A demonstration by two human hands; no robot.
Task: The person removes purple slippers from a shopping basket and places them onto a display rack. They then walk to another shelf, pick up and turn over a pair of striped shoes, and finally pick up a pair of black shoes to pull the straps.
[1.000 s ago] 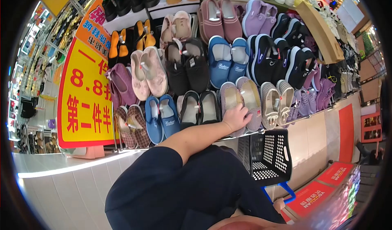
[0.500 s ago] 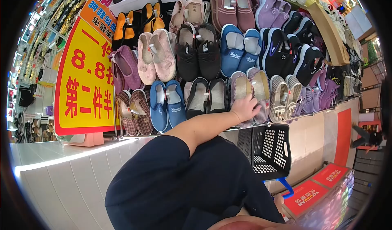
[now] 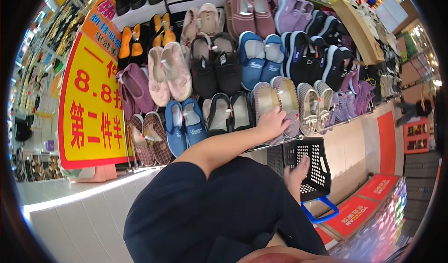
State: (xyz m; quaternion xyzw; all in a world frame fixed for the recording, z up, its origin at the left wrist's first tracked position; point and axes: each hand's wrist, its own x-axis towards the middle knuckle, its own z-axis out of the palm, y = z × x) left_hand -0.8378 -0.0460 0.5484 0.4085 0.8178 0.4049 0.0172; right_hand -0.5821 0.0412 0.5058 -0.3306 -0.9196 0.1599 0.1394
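Observation:
My left hand reaches across to the front row of shoes, its fingers curled over the toe end of a purple-and-white checked slip-on shoe with a tan insole. Its mate stands against it on the right, a small red mark near its toe. Lower right, my right hand is held in front of a black shopping basket with a blue handle. That hand is empty, with thumb and fingers apart. Beside the slip-ons are black shoes on the left and checked shoes with bows on the right.
Rows of shoes fill the sloping rack, including blue slip-ons and pink floral shoes. A yellow sale sign stands at the left. Red boxes sit at lower right. A metal rail edges the rack.
My right hand has come up into view in front of the basket. My left hand stays at the checked slip-on while the view has shifted slightly.

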